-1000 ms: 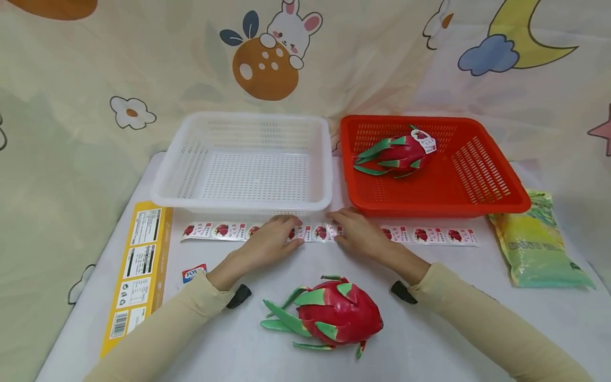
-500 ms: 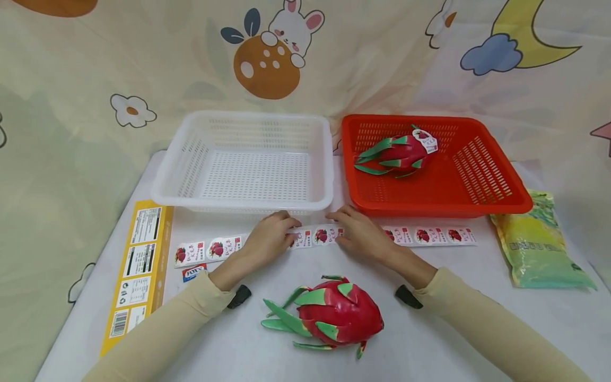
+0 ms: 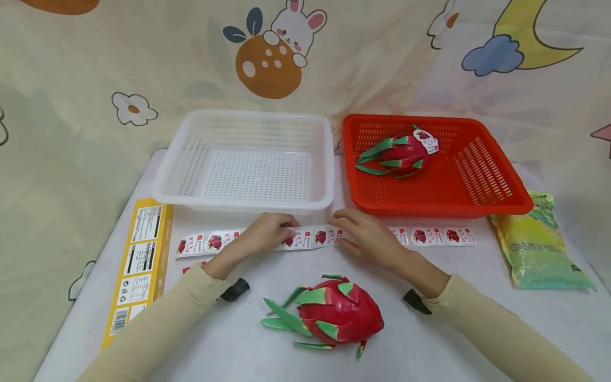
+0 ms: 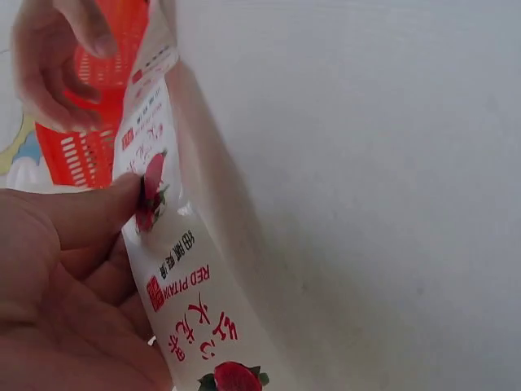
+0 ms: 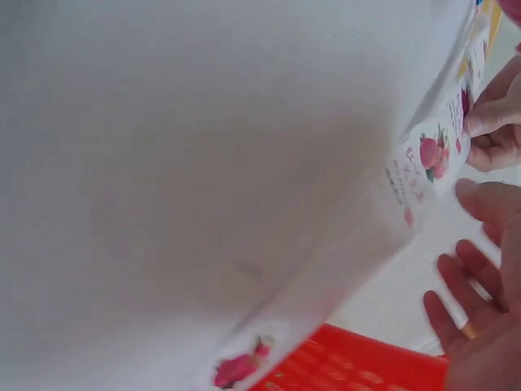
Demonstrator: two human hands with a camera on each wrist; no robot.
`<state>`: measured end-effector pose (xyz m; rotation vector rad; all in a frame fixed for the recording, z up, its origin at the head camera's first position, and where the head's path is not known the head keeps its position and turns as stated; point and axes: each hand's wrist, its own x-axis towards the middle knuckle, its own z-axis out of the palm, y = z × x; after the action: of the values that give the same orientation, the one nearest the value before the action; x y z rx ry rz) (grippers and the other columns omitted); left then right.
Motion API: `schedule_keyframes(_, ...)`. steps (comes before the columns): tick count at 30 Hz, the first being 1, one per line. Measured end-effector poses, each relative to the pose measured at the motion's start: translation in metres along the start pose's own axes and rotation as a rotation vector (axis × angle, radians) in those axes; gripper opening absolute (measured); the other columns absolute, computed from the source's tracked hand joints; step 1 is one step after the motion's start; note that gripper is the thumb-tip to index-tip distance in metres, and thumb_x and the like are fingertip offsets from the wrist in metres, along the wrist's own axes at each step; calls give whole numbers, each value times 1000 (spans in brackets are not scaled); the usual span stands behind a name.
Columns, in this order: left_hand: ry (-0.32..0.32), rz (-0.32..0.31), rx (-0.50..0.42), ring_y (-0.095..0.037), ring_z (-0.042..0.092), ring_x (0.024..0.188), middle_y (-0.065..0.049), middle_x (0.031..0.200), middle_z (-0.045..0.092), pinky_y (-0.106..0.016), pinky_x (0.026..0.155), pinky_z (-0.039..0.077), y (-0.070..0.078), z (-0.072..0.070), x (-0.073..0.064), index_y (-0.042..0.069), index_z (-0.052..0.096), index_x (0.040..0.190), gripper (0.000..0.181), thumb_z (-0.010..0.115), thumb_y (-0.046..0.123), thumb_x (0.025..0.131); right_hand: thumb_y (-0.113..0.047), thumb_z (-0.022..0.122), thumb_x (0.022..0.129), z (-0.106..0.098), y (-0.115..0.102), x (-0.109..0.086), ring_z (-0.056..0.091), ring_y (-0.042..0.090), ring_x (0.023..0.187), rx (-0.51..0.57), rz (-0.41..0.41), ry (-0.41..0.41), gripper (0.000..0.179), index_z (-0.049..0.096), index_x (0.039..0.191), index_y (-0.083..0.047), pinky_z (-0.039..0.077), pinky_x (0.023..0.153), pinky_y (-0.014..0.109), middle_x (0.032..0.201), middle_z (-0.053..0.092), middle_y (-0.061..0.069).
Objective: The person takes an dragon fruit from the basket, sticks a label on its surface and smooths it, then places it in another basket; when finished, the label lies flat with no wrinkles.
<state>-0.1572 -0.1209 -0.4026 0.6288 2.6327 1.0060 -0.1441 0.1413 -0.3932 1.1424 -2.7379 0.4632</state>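
A strip of dragon fruit stickers (image 3: pixel 305 239) runs left to right in front of the two baskets. My left hand (image 3: pixel 260 233) pinches it left of the middle, the thumb (image 4: pixel 94 213) over a printed fruit and the fingers behind the strip. Right beside the strip, my right hand (image 3: pixel 369 239) has its fingers apart and loosely bent, holding nothing; its thumb (image 5: pixel 484 195) is close to the strip's edge. A red dragon fruit (image 3: pixel 343 313) with green scales lies nearer to me, between the forearms.
A white basket (image 3: pixel 243 204) stands at the back left. The red basket (image 3: pixel 444 207) beside it holds another dragon fruit (image 3: pixel 398 154) bearing a sticker. A yellow box (image 3: pixel 143 254) lies at left, a yellow-green bag (image 3: pixel 539 244) at right. A small red packet (image 3: pixel 191 267) shows behind the left forearm.
The strip's left end swung toward me, then partly back. My left hand shifted slightly left, and its thumb now shows over the strip. The right forearm moved a little to the right.
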Motion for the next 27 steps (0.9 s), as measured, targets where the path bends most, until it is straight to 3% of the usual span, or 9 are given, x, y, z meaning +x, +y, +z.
schedule_keyframes(5, -74, 22, -70, -15, 56, 87, -2, 94, 69, -31, 83, 46, -2, -9, -1, 9, 69, 104, 14, 60, 9, 93, -21, 84, 74, -1, -2, 10, 60, 18, 113, -77, -301, 85, 50, 66, 120, -22, 55, 91, 34, 119, 64, 2)
schedule_keyframes(8, -118, 35, -156, -14, 57, 89, -2, 97, 69, -29, 83, 45, -1, -11, -1, 9, 68, 104, 14, 59, 7, 93, -22, 83, 76, 0, -4, 15, 59, 18, 114, -106, -389, 79, 47, 67, 120, -24, 54, 93, 35, 119, 65, 0)
schedule_keyframes(16, -193, 41, -298, -13, 56, 81, -3, 91, 68, -26, 77, 45, 3, -13, -2, 6, 64, 106, 15, 56, 3, 94, -22, 85, 73, 5, -8, 18, 61, 16, 110, -59, -413, 110, 39, 74, 110, -28, 55, 90, 33, 116, 66, 0)
schedule_keyframes(27, -154, 55, -268, -13, 59, 89, -7, 100, 70, -26, 81, 47, 1, -10, -1, 4, 65, 107, 16, 58, 4, 93, -16, 89, 67, 9, -2, 9, 62, 19, 107, 62, -398, 202, 32, 74, 95, -17, 56, 88, 34, 109, 69, 1)
